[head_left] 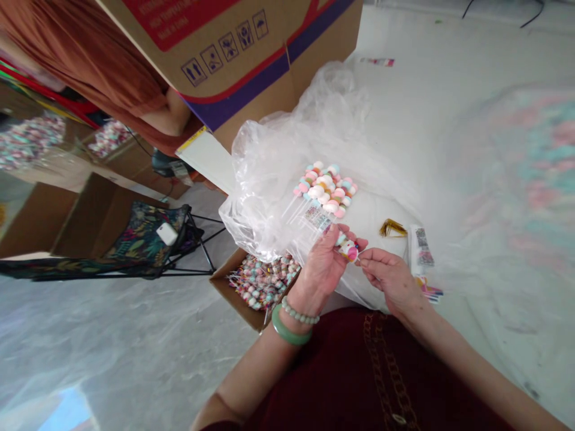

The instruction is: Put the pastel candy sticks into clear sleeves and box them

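Observation:
My left hand (326, 260), with a beaded bracelet and a green bangle at the wrist, is closed around a wrapped marshmallow stick (348, 248). Its near end shows pink and white with small coloured spots. At that end my right hand (389, 275) pinches thumb and fingers together; what lies between them is too small to make out. Just beyond my left hand, several pastel marshmallow sticks (326, 188) lie side by side on clear plastic, their white sticks toward me. A printed clear wrapper (317, 216) lies over those sticks.
Gold twist ties (392, 228) and printed wrappers (421, 246) lie right of my hands. Below the table's left edge, a carton (236, 287) holds wrapped sweets. A large carton (269, 66) stands behind crumpled plastic (265, 161). A folding chair (148, 239) and another person's arm (168, 114) are left.

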Demonstrator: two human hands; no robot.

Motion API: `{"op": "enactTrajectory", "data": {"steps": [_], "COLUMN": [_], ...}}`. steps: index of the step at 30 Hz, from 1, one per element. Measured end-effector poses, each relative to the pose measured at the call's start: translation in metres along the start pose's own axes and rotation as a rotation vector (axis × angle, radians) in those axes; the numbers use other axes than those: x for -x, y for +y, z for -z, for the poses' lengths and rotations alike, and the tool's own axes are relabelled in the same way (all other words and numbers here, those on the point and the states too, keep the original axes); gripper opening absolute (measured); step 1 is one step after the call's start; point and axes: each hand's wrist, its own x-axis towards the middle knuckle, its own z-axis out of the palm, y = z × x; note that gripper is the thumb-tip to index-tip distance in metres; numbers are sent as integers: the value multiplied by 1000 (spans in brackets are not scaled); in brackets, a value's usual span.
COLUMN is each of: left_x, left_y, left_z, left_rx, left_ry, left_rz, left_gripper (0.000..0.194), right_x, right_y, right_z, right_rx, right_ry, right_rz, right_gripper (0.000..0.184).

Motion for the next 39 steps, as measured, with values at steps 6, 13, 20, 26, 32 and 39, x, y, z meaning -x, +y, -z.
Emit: {"op": "enactTrajectory", "data": {"steps": [6,13,20,26,32,39], "left_x": [2,-3,-5,4,-3,1], "left_y": [1,11,13,-11,-7,-13], "left_z": [0,1,1,-5,0,0], "left_rx": [92,213,204,61,73,-162], "left_ry": [56,182,210,113,126,103], "left_rz": [11,-109,-207,-128,-122,-130], "left_gripper": [18,15,10,18,20,29], "right_x": [10,15,13,0,1,-6], "right_y": [1,-1,4,15,14,13], "right_z": [-1,-8,-11,-11,2,3], "right_rx": [520,559,435,141,274,443], "right_ry": [55,18,7,44,66,189], "right_rz": [264,262,194,173,141,331], "right_gripper": [17,18,18,19,15,43]}}
